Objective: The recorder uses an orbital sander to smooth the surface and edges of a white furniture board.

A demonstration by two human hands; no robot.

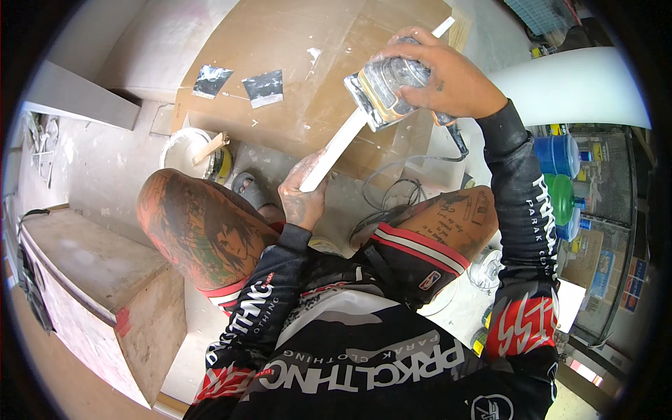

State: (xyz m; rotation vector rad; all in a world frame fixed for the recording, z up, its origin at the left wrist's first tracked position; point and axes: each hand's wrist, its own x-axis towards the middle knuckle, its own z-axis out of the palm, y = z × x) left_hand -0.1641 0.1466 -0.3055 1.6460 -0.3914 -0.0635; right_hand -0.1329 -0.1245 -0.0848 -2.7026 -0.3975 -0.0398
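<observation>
The left hand is clenching the white strip at six o'clock while the right hand is grasping the palm sander at twelve, likely sanding; steady pressure comes next.

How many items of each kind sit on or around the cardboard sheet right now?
White strip, in left hand: 1
Power sander, under right hand: 1
Silver-grey sheets on cardboard: 2
White bucket: 1
Total: 5
</observation>
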